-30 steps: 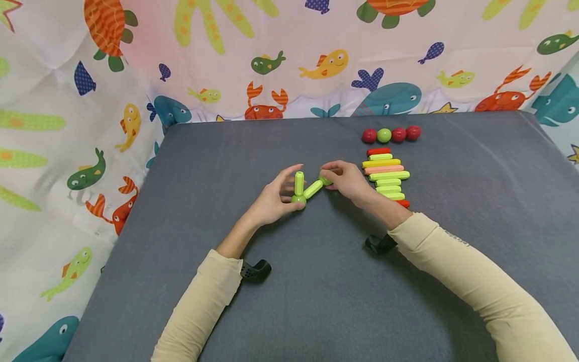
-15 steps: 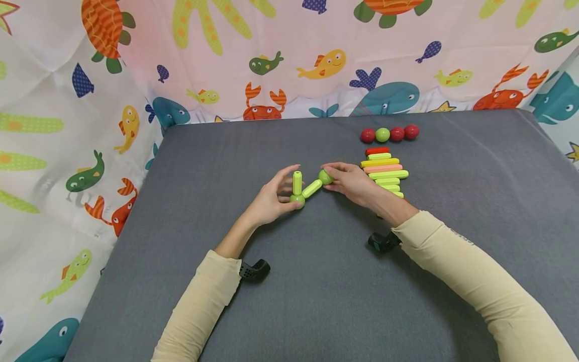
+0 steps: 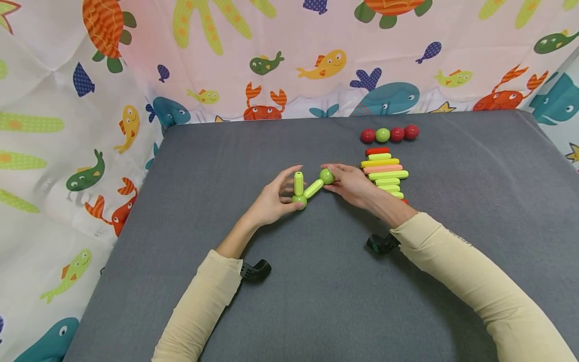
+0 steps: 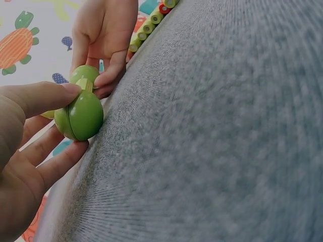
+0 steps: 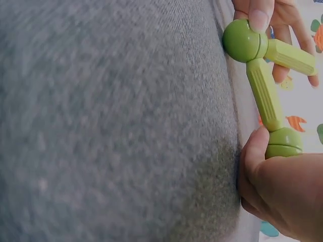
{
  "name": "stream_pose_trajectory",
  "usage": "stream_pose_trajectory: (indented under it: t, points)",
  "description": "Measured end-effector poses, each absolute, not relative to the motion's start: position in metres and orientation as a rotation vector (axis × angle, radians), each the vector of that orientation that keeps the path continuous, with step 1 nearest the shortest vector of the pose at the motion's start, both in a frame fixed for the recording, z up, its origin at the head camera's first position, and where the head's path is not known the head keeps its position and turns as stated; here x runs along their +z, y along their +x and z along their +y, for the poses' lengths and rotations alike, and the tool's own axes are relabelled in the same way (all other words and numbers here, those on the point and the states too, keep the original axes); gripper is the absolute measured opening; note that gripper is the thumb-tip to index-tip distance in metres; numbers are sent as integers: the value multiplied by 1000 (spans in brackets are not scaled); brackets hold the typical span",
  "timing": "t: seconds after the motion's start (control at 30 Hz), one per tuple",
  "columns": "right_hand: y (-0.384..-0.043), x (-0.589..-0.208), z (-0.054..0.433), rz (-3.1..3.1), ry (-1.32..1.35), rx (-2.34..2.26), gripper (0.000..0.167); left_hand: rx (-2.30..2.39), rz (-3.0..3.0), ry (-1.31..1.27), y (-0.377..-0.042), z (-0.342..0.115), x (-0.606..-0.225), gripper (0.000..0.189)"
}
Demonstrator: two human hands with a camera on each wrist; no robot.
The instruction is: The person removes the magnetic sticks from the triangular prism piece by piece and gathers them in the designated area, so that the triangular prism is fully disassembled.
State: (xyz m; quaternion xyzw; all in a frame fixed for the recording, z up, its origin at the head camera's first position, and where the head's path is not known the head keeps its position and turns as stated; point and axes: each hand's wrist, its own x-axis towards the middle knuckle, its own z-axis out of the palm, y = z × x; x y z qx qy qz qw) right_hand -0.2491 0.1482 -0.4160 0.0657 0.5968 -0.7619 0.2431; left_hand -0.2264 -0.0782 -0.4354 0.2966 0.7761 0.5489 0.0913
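Two green balls are linked by a slanting light-green rod (image 3: 314, 189). A second light-green rod (image 3: 298, 183) stands upright from the nearer ball (image 5: 245, 40). My left hand (image 3: 270, 202) holds that nearer ball between thumb and fingers, its fingers reaching behind the upright rod. At the other end of the slanting rod, my right hand (image 3: 355, 185) grips the farther ball (image 3: 326, 176), thumb and fingers around its right side. In the left wrist view the nearer ball (image 4: 85, 117) hides most of the slanting rod.
Right of my right hand lies a column of rods (image 3: 388, 175) in red, yellow, pink and light green. Beyond it, red balls (image 3: 397, 133) and one green ball (image 3: 382, 134) form a row. A grey cloth (image 3: 316, 301) covers the table; a sea-animal curtain (image 3: 289, 45) hangs behind.
The right hand has shifted its hold slightly, so more of the farther green ball shows. My left hand and the nearer ball have stayed nearly in place.
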Motion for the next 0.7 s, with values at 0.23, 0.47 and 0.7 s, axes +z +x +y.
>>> stream_pose_trajectory:
  t: [0.23,0.47,0.7]
  points:
    - [-252,-420,150,1744,209,-2112,43,1618,2301,856,-226,-79,-434,84]
    - [-254,-416,153,1711,64,-1960,53,1606,2298,856,-226,-80,-434,82]
    - [-254,-418,156,1588,73,-1983,49,1615,2278,860,-226,-79,-435,82]
